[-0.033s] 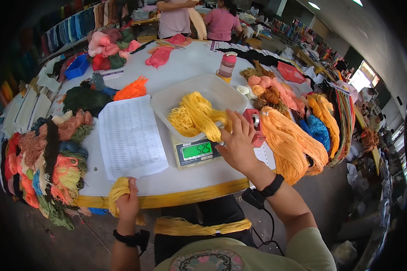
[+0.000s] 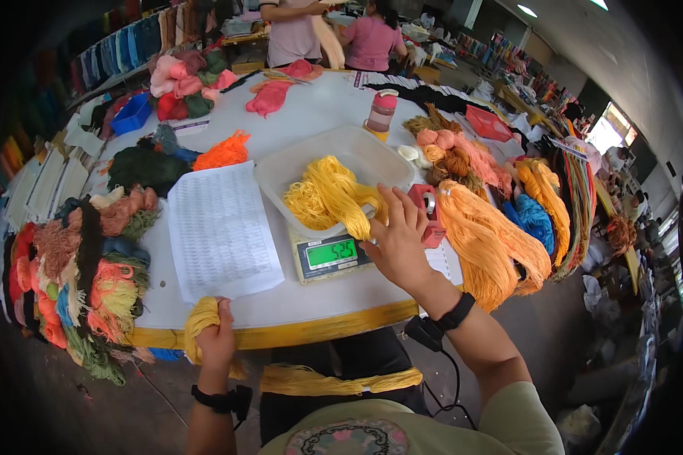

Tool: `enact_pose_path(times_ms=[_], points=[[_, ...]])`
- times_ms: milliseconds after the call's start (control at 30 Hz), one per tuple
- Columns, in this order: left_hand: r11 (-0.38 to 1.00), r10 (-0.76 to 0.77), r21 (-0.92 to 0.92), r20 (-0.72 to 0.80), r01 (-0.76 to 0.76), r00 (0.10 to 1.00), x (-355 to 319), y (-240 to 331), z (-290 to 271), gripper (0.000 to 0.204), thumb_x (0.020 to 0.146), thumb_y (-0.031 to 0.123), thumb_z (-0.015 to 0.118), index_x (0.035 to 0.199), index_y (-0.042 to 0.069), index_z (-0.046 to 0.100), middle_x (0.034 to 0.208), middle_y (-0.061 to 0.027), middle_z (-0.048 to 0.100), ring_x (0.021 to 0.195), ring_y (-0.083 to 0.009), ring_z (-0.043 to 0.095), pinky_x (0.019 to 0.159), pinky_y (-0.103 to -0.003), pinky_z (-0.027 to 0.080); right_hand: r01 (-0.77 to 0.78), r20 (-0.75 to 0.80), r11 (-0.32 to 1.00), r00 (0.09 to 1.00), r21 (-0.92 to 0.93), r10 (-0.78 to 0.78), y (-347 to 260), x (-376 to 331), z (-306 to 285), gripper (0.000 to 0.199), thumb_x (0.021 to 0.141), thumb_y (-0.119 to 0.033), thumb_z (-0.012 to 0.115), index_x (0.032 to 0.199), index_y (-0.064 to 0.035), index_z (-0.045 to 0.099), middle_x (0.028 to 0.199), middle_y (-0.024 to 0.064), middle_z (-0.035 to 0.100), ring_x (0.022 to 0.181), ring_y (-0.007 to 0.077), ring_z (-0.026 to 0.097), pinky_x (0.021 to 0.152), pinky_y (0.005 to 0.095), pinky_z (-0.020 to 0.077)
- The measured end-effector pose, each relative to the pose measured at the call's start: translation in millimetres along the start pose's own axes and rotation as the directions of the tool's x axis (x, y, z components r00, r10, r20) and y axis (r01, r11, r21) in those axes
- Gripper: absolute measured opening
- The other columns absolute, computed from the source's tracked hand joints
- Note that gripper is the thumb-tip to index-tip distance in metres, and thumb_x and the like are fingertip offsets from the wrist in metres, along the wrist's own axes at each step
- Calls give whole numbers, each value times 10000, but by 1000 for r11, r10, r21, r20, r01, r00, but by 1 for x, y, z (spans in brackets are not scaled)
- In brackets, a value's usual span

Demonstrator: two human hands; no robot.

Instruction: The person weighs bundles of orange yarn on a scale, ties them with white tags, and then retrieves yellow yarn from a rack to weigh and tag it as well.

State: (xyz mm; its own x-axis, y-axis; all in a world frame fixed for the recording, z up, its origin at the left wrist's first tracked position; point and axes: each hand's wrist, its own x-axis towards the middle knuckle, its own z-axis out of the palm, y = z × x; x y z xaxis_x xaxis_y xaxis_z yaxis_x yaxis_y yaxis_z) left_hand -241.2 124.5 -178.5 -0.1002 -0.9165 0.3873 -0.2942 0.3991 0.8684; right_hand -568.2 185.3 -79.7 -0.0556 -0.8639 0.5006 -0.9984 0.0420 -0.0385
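Observation:
My left hand [image 2: 216, 341] is closed round a hank of yellow yarn [image 2: 199, 322] at the table's front edge. Another yellow yarn bundle [image 2: 330, 189] lies loosely in a translucent plastic tub [image 2: 275, 163]. The tub sits on a digital scale [image 2: 305, 269] with a lit green display. At the tub's front right corner is my right hand [image 2: 402, 243], its fingers spread and curved over the rim beside the yarn's looped end; whether it touches the yarn I cannot tell. A yellow hank [image 2: 326, 381] lies across my lap.
A printed sheet [image 2: 220, 227] lies left of the scale. Multicoloured yarn heaps [image 2: 91, 265] hang over the left edge; orange hanks [image 2: 486, 243] lie right, beside a red device [image 2: 430, 220]. A pink-lidded bottle [image 2: 381, 112] stands behind. Two people [image 2: 294, 34] are beyond the table.

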Motion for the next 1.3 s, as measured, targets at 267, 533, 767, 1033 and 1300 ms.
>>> enact_pose_path(times_ms=[267, 533, 767, 1033, 1300], points=[[821, -439, -383, 51, 423, 897, 7, 29, -31, 245, 1005, 202, 489, 907, 5, 596, 684, -28, 565, 515, -92, 467, 490, -222, 383, -38, 115, -129, 739, 991, 664, 87, -50, -128, 198, 919, -175, 553, 1057, -38, 591, 980, 83, 632, 991, 206, 594, 898, 346, 469], [408, 92, -692, 680, 596, 727, 10, 141, 21, 387, 1026, 284, 446, 1256, -13, 537, 1318, -210, 550, 1226, -276, 538, 1005, -447, 450, -151, -11, 189, 754, 970, 657, -25, -86, -165, 324, 922, -283, 614, 1088, -8, 568, 643, -85, 394, 490, 23, 330, 443, 198, 265], [470, 332, -735, 660, 489, 674, -3, 165, 60, 448, 1040, 235, 404, 1377, -59, 427, 1479, -183, 382, 1353, -264, 400, 1114, -413, 334, -357, 343, 39, 918, 933, 198, -85, -69, -87, 171, 904, -114, 678, 1050, -30, 648, 905, -19, 616, 829, 52, 539, 724, 240, 458], [507, 142, -692, 655, 514, 742, -8, 161, 64, 366, 1017, 186, 464, 1257, -81, 532, 1295, -212, 561, 1182, -260, 564, 1041, -387, 415, -287, 319, -154, 912, 945, 256, -75, -75, -66, 106, 897, -71, 671, 971, 4, 669, 1002, 25, 666, 849, 75, 562, 752, 244, 472], [510, 104, -689, 643, 514, 758, -12, 152, 74, 243, 970, 131, 567, 1132, -48, 597, 1212, -149, 623, 1076, -186, 602, 951, -340, 479, -316, 421, -389, 879, 865, 223, -72, -77, -70, 82, 890, -40, 667, 956, 2, 643, 1087, 72, 650, 885, 80, 562, 766, 249, 473]])
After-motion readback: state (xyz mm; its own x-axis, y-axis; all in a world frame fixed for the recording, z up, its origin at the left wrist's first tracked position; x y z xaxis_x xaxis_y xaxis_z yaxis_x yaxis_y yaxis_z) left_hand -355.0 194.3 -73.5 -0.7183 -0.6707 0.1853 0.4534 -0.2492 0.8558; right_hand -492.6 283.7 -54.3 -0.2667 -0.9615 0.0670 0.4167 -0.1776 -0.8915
